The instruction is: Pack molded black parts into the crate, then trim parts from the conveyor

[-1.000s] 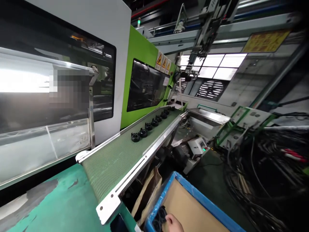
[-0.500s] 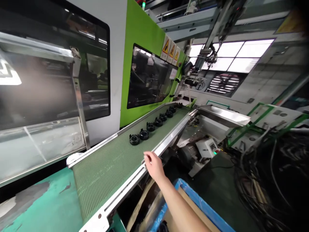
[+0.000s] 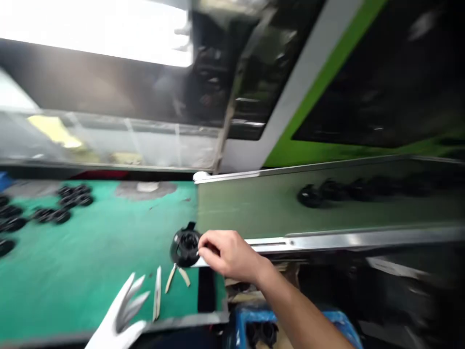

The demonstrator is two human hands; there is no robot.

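Note:
My right hand, bare, is closed with thumb and fingertips at the right rim of a round black plastic part. This part has a ring body and a small upright tab. It is over the green table near the conveyor's end corner. My left hand, in a white glove, is open with fingers spread above the table's front edge. Just right of it lie a pale slim tool and a pair of nippers with light handles.
Several more black parts lie on the green table at left. A blurred row of them sits on the conveyor belt. Below the conveyor is a blue-rimmed box with black parts inside. A machine with dark windows stands behind.
The view has swung left, from along the conveyor to the green table. My gloved left hand has come into view. The black part now shows at my right hand's fingertips.

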